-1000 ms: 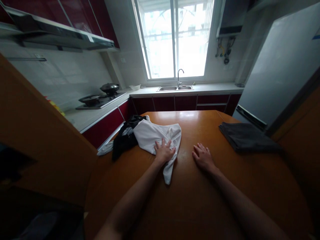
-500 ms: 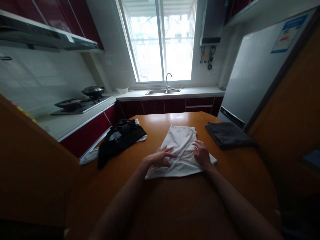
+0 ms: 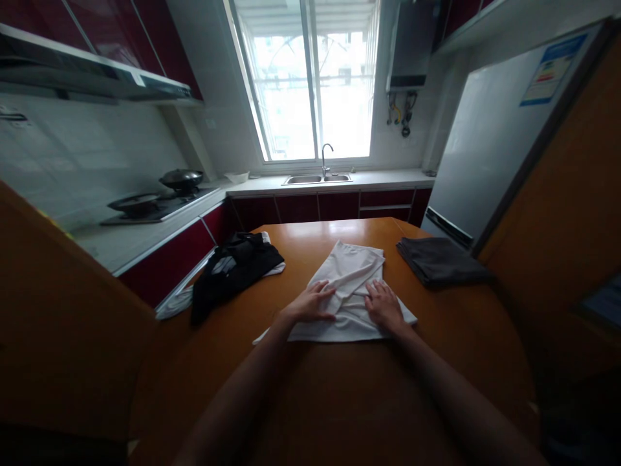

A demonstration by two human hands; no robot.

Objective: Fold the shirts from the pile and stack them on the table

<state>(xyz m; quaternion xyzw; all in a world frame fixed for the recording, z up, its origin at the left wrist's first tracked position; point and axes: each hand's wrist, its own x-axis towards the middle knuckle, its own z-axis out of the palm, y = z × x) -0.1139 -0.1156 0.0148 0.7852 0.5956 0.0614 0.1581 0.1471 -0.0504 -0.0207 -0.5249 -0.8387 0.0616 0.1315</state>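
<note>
A white garment [image 3: 347, 265], partly folded and creased, lies on the wooden table [image 3: 334, 395] in front of me. Its exact kind I cannot tell. On its left part rests my left hand [image 3: 313, 302], fingers spread and pointing inward. My right hand [image 3: 384, 305] lies flat on the right part, fingers stretched away from me. Both hands touch the cloth and neither grips it. A corner of the white fabric sticks out to the left beneath my left forearm.
A heap of black clothes [image 3: 235, 268] with white pieces lies at the table's left. Dark grey folded cloth [image 3: 441, 260] sits at the right. Beyond are a counter with a sink [image 3: 305, 180], a stove with two pans [image 3: 180, 178], and a fridge [image 3: 490, 136] on the right.
My right hand has moved slightly left and flattened on the cloth. My left hand has shifted a little. The white garment's lower left corner now reaches further left.
</note>
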